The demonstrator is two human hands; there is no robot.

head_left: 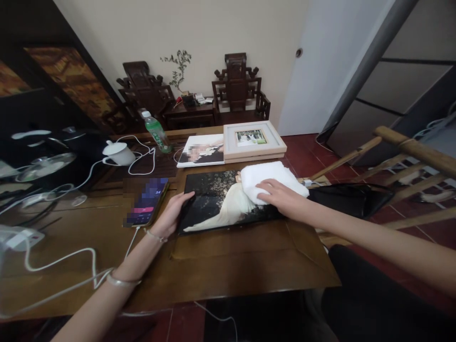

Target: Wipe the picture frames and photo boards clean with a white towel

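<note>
A dark photo panel (228,202) with a figure in a long pale dress lies on the wooden table in front of me. My left hand (174,209) grips its left edge, the thumb resting on top and the other fingers mostly hidden at the side. Over the panel's right part lies a folded white towel (261,178). My right hand (276,192) holds the towel from above, fingers bent onto it and pressing it against the panel. Part of the picture is hidden under the towel.
Behind the panel lie a white photo print (203,149) and stacked light wooden frames (254,142). To the left are a phone (147,204) with a cable, a green-labelled bottle (156,130), a white lidded cup (119,153) and a glass-lidded pot (48,168). A wooden chair (406,142) stands right.
</note>
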